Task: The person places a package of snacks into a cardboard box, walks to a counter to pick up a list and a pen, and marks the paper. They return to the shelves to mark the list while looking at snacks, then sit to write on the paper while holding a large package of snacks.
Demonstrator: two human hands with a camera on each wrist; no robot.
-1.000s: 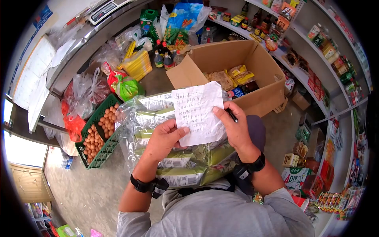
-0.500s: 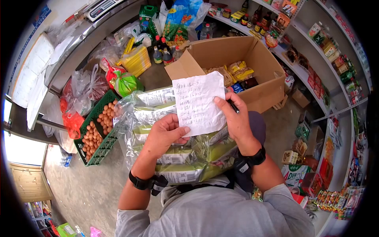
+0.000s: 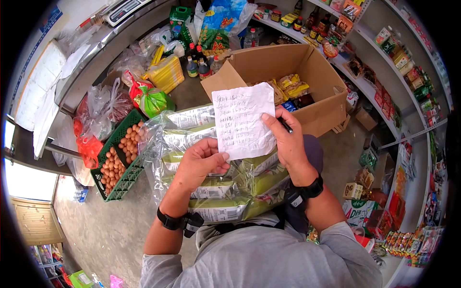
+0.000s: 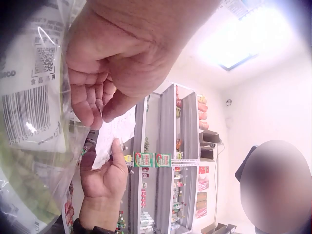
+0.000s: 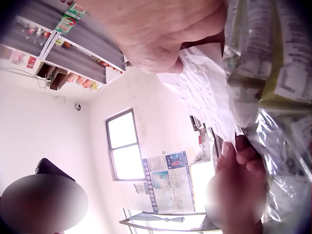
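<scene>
A creased white paper with handwritten lines (image 3: 244, 122) is held up between both hands in the head view. The left hand (image 3: 199, 161) pinches its lower left corner between thumb and fingers. At the right edge, the right hand (image 3: 288, 144) pinches the paper with the thumb on top, and a dark pen (image 3: 284, 125) lies among its fingers. Beneath the paper, a clear plastic bag of green-and-white packets (image 3: 216, 212) rests across the lap. The left wrist view shows the paper (image 4: 113, 139) edge pinched by the left hand (image 4: 117, 63); the right wrist view shows the right hand (image 5: 165, 34) at the paper's other side.
An open cardboard box (image 3: 317, 115) with yellow packets stands ahead to the right. A green crate of brown eggs (image 3: 120, 185) is on the floor at left, near plastic bags (image 3: 108, 103) and dark bottles (image 3: 203, 71). Stocked shelves (image 3: 384, 81) line the right; a scale (image 3: 126, 10) sits upper left.
Over the last second the paper has risen away from the lap and tilted a little, both hands still pinching it. The head view has shifted slightly.
</scene>
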